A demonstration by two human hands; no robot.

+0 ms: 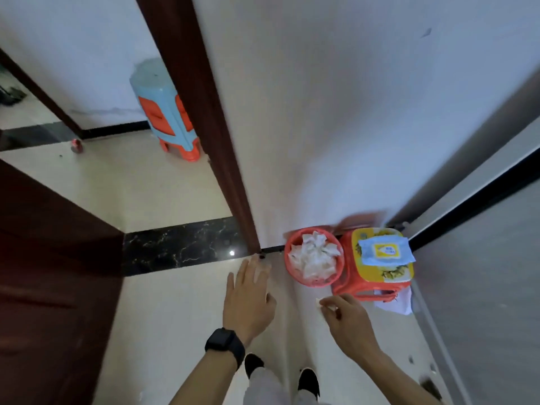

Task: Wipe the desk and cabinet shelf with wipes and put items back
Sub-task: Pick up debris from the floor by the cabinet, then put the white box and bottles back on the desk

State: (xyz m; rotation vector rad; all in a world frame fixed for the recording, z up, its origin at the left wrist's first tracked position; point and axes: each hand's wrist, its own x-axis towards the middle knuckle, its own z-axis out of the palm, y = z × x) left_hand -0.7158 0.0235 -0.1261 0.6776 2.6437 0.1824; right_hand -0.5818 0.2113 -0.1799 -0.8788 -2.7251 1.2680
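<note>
Spreading left hand [248, 296], pinching small white scrap [318, 301] in right hand [347, 320], beside round red plastic basket [288, 247] holding crumpled white wipes [314, 258].

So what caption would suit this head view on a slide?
Left hand open, right hand pinching a white scrap near a red basket of crumpled wipes beside a stool.

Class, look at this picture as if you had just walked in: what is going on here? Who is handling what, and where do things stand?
A person stands on a tiled floor by a wall, looking down. Their right hand pinches a small white scrap near a red basket heaped with crumpled white wipes. The left hand, with a black watch on its wrist, is open and holds nothing. Beside the basket, a pack of wipes lies on a red stool.
</note>
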